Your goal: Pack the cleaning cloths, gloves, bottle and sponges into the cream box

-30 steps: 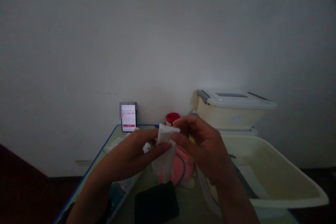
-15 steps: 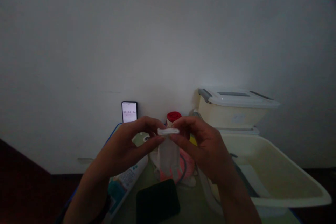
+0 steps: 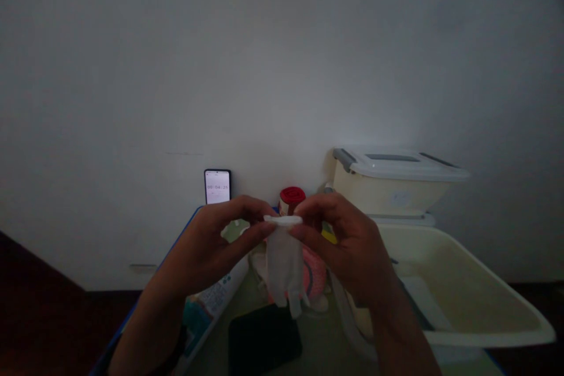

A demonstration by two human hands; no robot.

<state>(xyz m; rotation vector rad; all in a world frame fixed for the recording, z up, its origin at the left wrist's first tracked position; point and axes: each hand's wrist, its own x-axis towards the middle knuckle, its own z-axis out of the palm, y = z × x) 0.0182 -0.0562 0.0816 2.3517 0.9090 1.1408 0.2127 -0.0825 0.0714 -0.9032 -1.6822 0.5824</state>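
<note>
Here, white glove [image 3: 284,258]: we see it held up at center above the green tabletop [image 3: 324,338], cuff at the top and its fingers hanging down.

Left hand [image 3: 215,238]: we find thumb and fingers pinching the left end of the cuff.

Right hand [image 3: 350,244]: we see its thumb and fingers grasping the cuff's opposite end, level with the other hand.

Behind the glove: we make out a pink textured item [image 3: 315,273] with a gray curved band — partly hidden, its kind unclear to us.

Foreground: a dark, flat object [image 3: 264,341] lies on the tabletop, nearer to us than the pink item.

Left side: a white-and-teal package [image 3: 209,311] lies partly beneath our view of the left forearm.

Against the wall [image 3: 264,82]: we spot a phone [image 3: 217,187] standing upright, its screen lit with timer digits, and a red roll [image 3: 292,197] beyond the hands.

Right side: we view a large cream basin [image 3: 480,288] — gray and white items inside — before a lidded storage box [image 3: 388,191].
</note>
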